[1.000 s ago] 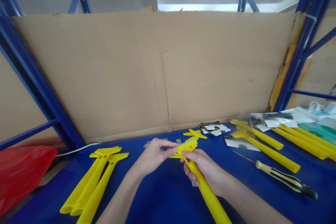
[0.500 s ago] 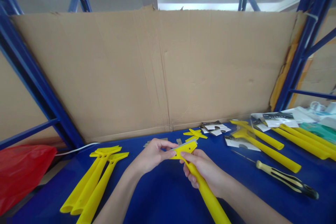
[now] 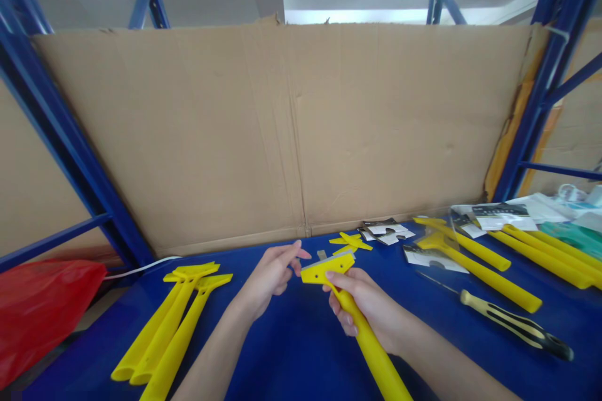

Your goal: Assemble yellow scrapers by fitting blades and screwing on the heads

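My right hand (image 3: 364,301) is wrapped around a yellow scraper (image 3: 371,341), its thumb pressed on the flat head. A grey metal blade (image 3: 332,259) lies along the head's far edge. Just left of that head is my left hand (image 3: 273,276), with nothing visible in it. Its index finger and thumb stretch toward the scraper's corner while the other fingers curl loosely; whether a fingertip touches the corner is unclear. Behind the scraper lie a small metal piece (image 3: 322,255) and several small yellow plastic parts (image 3: 350,241).
Yellow scraper handles (image 3: 172,322) lie at the left, near a red plastic bag (image 3: 49,313). Cards (image 3: 388,232), packaged yellow scrapers (image 3: 480,272) and a screwdriver (image 3: 512,322) are at the right. A cardboard panel (image 3: 282,138) stands behind the blue table (image 3: 277,351).
My left hand has let go of the scraper's left end and drawn back slightly left, its fingers parting. The right hand keeps its hold in nearly the same place.
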Motion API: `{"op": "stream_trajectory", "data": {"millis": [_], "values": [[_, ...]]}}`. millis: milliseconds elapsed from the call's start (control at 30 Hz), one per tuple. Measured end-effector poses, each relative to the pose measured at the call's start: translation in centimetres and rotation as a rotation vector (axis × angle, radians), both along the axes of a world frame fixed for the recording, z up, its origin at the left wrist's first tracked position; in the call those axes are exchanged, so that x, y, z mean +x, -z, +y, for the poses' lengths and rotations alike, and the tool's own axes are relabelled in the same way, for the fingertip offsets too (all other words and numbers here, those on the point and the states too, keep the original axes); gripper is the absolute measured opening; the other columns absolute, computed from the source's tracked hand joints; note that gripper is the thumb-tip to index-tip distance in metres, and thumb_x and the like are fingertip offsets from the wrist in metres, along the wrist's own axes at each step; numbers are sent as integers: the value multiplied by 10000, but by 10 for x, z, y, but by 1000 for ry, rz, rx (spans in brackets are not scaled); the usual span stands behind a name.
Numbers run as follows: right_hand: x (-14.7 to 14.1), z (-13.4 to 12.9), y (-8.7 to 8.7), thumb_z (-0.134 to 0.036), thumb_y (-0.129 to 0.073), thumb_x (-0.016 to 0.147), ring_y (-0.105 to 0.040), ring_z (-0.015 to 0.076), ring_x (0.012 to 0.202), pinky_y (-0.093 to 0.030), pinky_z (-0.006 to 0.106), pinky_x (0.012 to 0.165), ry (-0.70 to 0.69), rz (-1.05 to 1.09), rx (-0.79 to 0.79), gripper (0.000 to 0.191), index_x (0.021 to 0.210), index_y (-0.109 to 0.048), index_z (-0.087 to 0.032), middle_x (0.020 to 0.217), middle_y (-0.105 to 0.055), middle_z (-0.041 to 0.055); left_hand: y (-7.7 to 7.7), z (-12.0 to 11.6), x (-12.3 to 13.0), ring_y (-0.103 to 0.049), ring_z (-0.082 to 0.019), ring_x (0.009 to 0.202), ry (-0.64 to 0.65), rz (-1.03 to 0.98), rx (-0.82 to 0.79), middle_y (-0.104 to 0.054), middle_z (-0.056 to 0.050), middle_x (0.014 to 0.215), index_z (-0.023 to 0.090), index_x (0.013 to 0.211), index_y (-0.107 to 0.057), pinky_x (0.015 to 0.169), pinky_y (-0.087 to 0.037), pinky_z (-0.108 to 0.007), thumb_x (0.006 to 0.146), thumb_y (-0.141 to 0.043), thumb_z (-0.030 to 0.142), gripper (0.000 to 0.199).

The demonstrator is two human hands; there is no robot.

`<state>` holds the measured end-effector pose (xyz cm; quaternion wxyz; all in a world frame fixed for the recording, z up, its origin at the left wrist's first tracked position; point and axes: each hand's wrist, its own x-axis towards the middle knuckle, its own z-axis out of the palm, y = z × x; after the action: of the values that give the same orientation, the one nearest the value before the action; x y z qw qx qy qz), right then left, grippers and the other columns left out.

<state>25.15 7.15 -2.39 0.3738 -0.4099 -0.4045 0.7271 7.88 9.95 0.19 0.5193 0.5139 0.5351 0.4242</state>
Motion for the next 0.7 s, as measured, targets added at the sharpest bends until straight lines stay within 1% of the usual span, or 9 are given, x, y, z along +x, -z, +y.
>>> {"op": "stream_trajectory", "data": {"millis": [100,200,233,300,367,400,500,600,700], "values": [[1,1,-1,-344,-482,853,-362,40,308,-262,160,321,16,4,-27,179,787,-487,-177,470,-508,-51,8,8,-7,-201,-20,339,-234,-99,-160,-417,62,513,130,856,-570,361,-74,-165,787,-476,510,398],[0,1,-2,-331,-471,860,-359,42,307,-259,162,320,26,-1,-29,171,784,-475,-178,464,-504,-51,19,13,-14,-254,-32,343,-303,-49,-293,-424,56,500,120,837,-554,352,-109,-152,784,-503,440,329],[0,1,-3,-329,-471,859,-359,42,307,-259,163,321,30,-2,-24,170,781,-471,-178,464,-502,-52,22,13,-15,-286,-38,350,-306,-29,-302,-439,50,504,116,839,-557,348,-142,-149,777,-521,425,317],[0,1,-3,-327,-478,854,-357,42,306,-259,164,320,36,-6,-19,168,775,-470,-178,461,-500,-53,24,12,-14,-402,-67,388,-298,-38,-305,-488,29,528,117,858,-563,370,-289,-163,776,-534,377,274],[0,0,-3,-325,-487,845,-359,42,307,-261,165,322,32,0,-13,166,772,-475,-177,461,-500,-53,23,10,-10,-545,-119,496,-256,-127,-307,-557,-10,585,121,888,-567,505,-469,-234,774,-524,279,200],[0,0,-3,-327,-490,842,-357,42,306,-260,165,322,29,2,-13,167,770,-479,-176,459,-499,-54,21,8,-8,-598,-144,569,-227,-185,-305,-591,-34,625,120,899,-568,602,-516,-275,765,-516,220,176],[0,1,-2,-334,-493,836,-356,42,301,-267,167,321,28,9,-3,173,765,-486,-177,455,-500,-55,15,3,-2,-658,-175,727,-173,-287,-287,-655,-98,759,110,927,-562,784,-525,-317,711,-503,82,226],[1,2,-1,-336,-493,835,-355,44,300,-273,171,314,29,1,4,178,759,-486,-175,455,-501,-53,12,-1,-1,-668,-183,761,-144,-245,-292,-673,-121,857,114,990,-547,789,-527,-329,686,-522,59,310],[1,2,-1,-341,-507,825,-360,43,302,-274,168,315,24,0,12,180,759,-488,-175,457,-499,-55,11,-4,-2,-666,-224,851,-80,-145,-295,-670,-128,974,148,1057,-548,733,-544,-366,689,-567,122,370]]}}
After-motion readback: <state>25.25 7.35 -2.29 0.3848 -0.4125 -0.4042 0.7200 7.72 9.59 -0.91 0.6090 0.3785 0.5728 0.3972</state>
